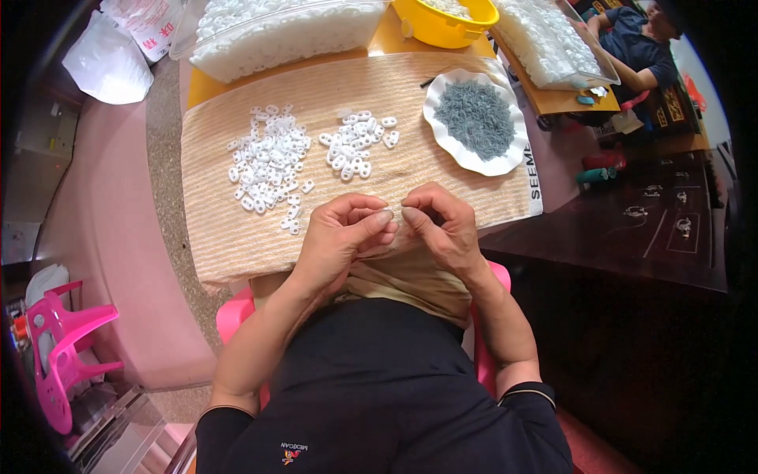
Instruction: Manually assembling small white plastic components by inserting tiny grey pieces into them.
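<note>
My left hand and my right hand meet over the table's near edge, just above my lap. Both are closed, with thumb and forefinger pinched close to each other. Whatever is between the fingertips is too small to make out. Beyond my left hand lies a large heap of small white oval plastic pieces with two holes. A smaller group of the same white pieces sits beyond the fingertips. To the far right, a white wavy-rimmed plate holds a pile of thin grey pieces.
A striped beige cloth covers the table. At the back stand a clear bin of white pieces and a yellow basin. Another bin is at right, near a seated person. A pink stool stands at left.
</note>
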`<action>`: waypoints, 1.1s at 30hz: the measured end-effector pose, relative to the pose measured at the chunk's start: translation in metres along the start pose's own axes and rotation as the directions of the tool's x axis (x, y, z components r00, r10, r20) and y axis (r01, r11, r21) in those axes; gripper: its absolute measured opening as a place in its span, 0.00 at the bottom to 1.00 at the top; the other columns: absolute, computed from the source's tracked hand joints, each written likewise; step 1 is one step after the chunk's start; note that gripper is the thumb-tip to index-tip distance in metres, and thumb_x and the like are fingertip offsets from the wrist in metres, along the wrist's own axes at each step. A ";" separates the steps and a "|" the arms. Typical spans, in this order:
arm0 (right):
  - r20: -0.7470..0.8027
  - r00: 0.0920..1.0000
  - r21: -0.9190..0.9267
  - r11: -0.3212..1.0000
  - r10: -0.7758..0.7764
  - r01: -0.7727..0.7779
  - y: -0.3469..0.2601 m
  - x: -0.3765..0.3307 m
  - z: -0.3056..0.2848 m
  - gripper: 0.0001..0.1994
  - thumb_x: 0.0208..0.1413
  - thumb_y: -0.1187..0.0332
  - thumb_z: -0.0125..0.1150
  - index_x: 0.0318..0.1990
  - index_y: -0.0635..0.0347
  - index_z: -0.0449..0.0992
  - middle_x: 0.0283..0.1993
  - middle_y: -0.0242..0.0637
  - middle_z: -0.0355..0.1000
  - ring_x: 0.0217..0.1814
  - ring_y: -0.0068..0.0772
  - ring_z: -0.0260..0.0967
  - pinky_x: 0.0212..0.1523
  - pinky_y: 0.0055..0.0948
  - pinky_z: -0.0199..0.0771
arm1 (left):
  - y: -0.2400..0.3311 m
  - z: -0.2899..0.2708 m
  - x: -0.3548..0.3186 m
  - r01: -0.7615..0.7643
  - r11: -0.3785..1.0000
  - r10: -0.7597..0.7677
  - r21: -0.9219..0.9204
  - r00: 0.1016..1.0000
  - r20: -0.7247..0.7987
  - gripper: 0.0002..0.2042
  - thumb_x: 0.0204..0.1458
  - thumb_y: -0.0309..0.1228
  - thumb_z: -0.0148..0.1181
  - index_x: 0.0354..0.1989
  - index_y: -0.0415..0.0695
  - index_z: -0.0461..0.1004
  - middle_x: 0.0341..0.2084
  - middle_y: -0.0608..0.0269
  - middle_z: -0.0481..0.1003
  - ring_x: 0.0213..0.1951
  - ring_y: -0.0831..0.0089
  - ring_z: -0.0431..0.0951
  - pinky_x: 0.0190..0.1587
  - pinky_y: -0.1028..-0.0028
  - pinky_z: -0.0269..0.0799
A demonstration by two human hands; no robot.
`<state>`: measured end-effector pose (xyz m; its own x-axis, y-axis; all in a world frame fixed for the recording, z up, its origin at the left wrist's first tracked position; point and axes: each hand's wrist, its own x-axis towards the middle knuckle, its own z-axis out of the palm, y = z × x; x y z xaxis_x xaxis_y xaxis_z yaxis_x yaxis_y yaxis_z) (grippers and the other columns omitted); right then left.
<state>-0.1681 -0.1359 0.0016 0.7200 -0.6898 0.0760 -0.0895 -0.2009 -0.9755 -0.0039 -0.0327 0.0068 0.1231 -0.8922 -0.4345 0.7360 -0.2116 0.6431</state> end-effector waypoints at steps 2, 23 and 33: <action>-0.002 1.000 0.002 1.000 -0.004 0.004 0.000 0.000 0.001 0.02 0.58 0.78 0.57 0.37 0.68 0.72 0.36 0.34 0.68 0.28 0.17 0.67 0.28 0.17 0.69 | -0.001 0.000 0.000 -0.007 1.000 0.007 0.009 1.000 0.002 0.07 0.54 0.23 0.60 0.41 0.37 0.73 0.31 0.58 0.78 0.33 0.75 0.80 0.38 0.76 0.80; 0.025 0.999 -0.040 0.999 -0.035 0.036 -0.005 0.000 0.003 0.03 0.55 0.81 0.57 0.36 0.69 0.74 0.36 0.36 0.69 0.29 0.18 0.67 0.28 0.17 0.69 | -0.006 0.002 -0.004 -0.060 0.994 0.063 0.087 0.998 -0.032 0.11 0.55 0.23 0.59 0.45 0.34 0.74 0.32 0.60 0.78 0.32 0.78 0.78 0.38 0.79 0.79; 0.054 0.996 -0.095 0.993 -0.069 0.074 -0.004 0.001 0.002 0.02 0.54 0.81 0.58 0.35 0.69 0.74 0.34 0.36 0.70 0.29 0.19 0.67 0.29 0.18 0.68 | -0.007 0.003 -0.006 -0.045 0.995 0.051 0.091 0.997 -0.059 0.10 0.53 0.23 0.61 0.43 0.35 0.74 0.31 0.60 0.77 0.31 0.77 0.78 0.36 0.78 0.79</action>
<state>-0.1662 -0.1345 0.0050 0.7602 -0.6361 0.1319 -0.1013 -0.3167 -0.9431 -0.0115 -0.0274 0.0064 0.1992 -0.8767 -0.4378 0.6663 -0.2064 0.7165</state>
